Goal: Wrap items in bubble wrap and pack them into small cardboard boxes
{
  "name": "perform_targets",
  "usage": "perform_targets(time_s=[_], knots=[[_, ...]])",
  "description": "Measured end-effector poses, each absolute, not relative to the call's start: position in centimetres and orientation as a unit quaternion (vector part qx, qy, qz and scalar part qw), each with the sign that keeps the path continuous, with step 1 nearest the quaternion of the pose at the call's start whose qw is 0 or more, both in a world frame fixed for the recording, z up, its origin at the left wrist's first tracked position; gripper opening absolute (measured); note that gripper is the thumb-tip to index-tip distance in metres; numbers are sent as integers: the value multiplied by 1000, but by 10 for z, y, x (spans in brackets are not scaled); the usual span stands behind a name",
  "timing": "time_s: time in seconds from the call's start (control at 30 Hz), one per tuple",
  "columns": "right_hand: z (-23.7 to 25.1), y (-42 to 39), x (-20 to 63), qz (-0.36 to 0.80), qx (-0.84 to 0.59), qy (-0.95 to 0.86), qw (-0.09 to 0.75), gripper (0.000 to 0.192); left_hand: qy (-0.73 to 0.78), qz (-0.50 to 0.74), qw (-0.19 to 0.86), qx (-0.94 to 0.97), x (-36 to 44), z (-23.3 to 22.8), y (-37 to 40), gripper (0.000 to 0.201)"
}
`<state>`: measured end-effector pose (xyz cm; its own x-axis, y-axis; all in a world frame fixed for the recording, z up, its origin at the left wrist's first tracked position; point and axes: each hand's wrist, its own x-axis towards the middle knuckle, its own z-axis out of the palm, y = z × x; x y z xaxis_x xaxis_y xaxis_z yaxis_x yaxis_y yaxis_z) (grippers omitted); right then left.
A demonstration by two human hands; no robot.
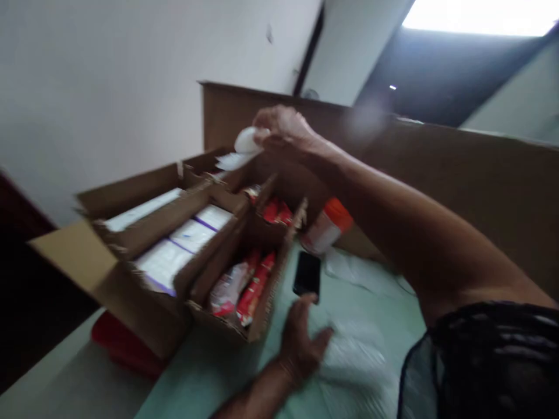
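While blurred white item (245, 141) is clamped by fingers of right hand (286, 129), phone (308, 270) is seen just beyond parted fingers of left hand (301, 338).

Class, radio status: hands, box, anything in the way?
Right hand pinching blurred white item by open box. Left hand open near phone. Packets inside box. Plastic wrap nearby, possibly obstructing.

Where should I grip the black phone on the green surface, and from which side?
Probably pinch the black phone across its two long edges, from above the near end: it lies flat and is longer than wide, the left hand is at that end, and an orange-lidded jar sits just past the far end.
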<state>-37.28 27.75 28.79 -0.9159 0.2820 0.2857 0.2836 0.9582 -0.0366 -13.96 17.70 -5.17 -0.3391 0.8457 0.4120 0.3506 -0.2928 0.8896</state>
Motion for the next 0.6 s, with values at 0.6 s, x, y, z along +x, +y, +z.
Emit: perform_targets(time_s=[0.6], knots=[[119, 275, 8, 200, -256, -946, 13, 29, 572, 540, 186, 589, -131, -35, 152, 41]])
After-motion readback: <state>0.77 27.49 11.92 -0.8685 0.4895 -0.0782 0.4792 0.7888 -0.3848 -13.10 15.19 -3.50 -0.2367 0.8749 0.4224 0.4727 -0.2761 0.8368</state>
